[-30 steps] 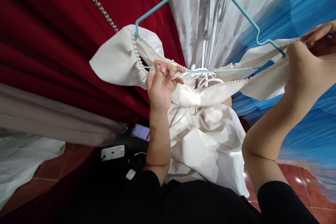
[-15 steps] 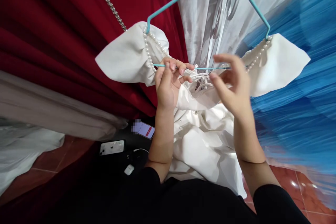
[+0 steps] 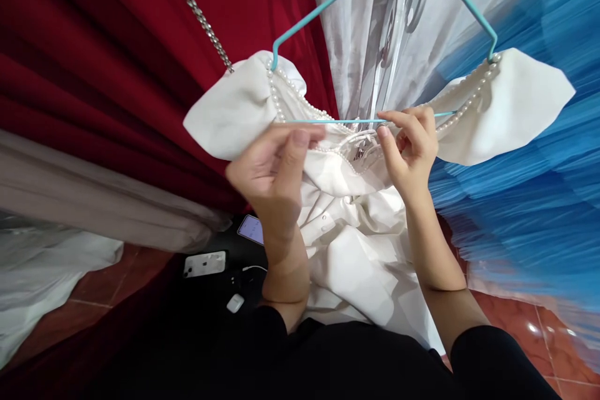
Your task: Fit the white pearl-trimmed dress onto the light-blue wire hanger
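Observation:
A white dress [image 3: 335, 175] with pearl-beaded neckline and pointed puffy sleeves hangs on a light-blue hanger [image 3: 337, 6]. My left hand [image 3: 272, 165] is in front of the left sleeve, just under the hanger's lower bar; its fingers point right and are smeared by motion, so what it may hold is unclear. My right hand [image 3: 410, 144] is at the bar's right part, thumb and index tips close together in a pinch, other fingers curled. Anything between those fingertips is too small to make out. White cord loops [image 3: 363, 140] lie inside the neckline between both hands.
Red drapes [image 3: 140, 94] hang to the left, with a metal chain [image 3: 194, 9]. Blue tulle [image 3: 525, 187] hangs at the right, white fabric [image 3: 337, 25] behind. A white phone [image 3: 204, 264], a lit phone [image 3: 252, 229] and a small white case [image 3: 235, 303] lie on a black surface.
My left hand has moved left and slightly down from the neckline's middle. My right hand's fingertips have come closer together near the bar. Dress and hanger have shifted a little right in view.

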Demonstrator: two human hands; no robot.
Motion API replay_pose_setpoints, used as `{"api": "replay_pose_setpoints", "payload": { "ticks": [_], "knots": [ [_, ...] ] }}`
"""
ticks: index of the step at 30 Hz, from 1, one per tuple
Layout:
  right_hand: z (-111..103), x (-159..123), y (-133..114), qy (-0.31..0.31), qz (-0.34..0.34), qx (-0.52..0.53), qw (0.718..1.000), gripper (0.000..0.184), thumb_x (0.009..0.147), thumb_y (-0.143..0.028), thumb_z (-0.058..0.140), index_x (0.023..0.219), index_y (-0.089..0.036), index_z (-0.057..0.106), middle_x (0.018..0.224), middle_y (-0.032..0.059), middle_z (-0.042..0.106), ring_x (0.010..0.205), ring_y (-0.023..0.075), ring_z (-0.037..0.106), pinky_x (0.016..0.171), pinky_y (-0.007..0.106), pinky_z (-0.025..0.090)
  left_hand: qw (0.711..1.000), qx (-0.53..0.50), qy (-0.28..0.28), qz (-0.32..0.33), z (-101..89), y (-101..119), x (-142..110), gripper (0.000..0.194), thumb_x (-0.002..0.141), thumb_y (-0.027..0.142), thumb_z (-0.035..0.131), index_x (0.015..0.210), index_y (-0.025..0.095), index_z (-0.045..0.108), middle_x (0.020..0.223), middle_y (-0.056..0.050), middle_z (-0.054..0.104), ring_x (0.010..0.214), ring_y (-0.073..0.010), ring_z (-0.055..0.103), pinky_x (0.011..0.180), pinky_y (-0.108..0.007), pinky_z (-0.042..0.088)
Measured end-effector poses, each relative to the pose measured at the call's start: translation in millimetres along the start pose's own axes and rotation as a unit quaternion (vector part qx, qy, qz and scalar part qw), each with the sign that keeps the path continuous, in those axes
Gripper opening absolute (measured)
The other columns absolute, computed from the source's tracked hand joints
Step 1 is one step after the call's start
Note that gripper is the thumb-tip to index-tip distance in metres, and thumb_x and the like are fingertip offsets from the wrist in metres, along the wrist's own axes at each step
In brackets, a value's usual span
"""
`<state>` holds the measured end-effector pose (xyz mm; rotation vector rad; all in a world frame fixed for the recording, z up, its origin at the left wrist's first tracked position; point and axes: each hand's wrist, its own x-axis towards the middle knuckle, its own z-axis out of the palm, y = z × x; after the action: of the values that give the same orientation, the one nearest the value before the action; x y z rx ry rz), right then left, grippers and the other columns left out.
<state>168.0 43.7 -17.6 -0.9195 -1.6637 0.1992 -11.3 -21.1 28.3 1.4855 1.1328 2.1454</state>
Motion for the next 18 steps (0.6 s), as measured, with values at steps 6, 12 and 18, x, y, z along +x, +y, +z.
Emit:
{"api": "replay_pose_setpoints", "payload": {
  "ticks": [6,12,18],
  "knots": [
    [-2.4,-3.0,1.1,-0.004,-0.007,-0.018,1.0,0.028,0.098,-0.044,0.056,0.117,-0.03,0.071,0.097,0.004,0.054,0.078,0.0133,0.057,0.069,0.034,0.059,0.991,0.044,-0.056,0.115,-19.6,-22.7,50.9,0.027,0.085,0.012,0.078,0.11,0.022,0.075,0.117,-0.001,0.068,0.125,-0.0228,0.057,0.122,-0.041,0.04],
    [-15.8,6.1,10.9,-0.023,-0.024,-0.051,0.998,0.029,0.098,-0.044,0.056,0.117,-0.029,0.073,0.097,0.0049,0.059,0.087,0.0169,0.063,0.081,0.04,0.061,0.995,0.09,-0.038,0.029,-29.0,-44.4,96.7,0.024,0.088,-0.005,0.059,0.085,0.015,0.072,0.086,-0.001,0.067,0.099,-0.0196,0.066,0.1,-0.033,0.053],
    [-17.8,6.9,10.2,-0.001,-0.03,-0.052,0.998,0.028,0.099,-0.043,0.055,0.113,-0.031,0.075,0.093,0.0036,0.059,0.078,0.0141,0.061,0.077,0.039,0.06,0.979,0.113,0.131,0.109,-77.7,-71.9,80.2,0.017,0.084,0.006,0.069,0.088,0.022,0.072,0.089,0.003,0.072,0.09,-0.0178,0.072,0.087,-0.034,0.059]
  ]
}}
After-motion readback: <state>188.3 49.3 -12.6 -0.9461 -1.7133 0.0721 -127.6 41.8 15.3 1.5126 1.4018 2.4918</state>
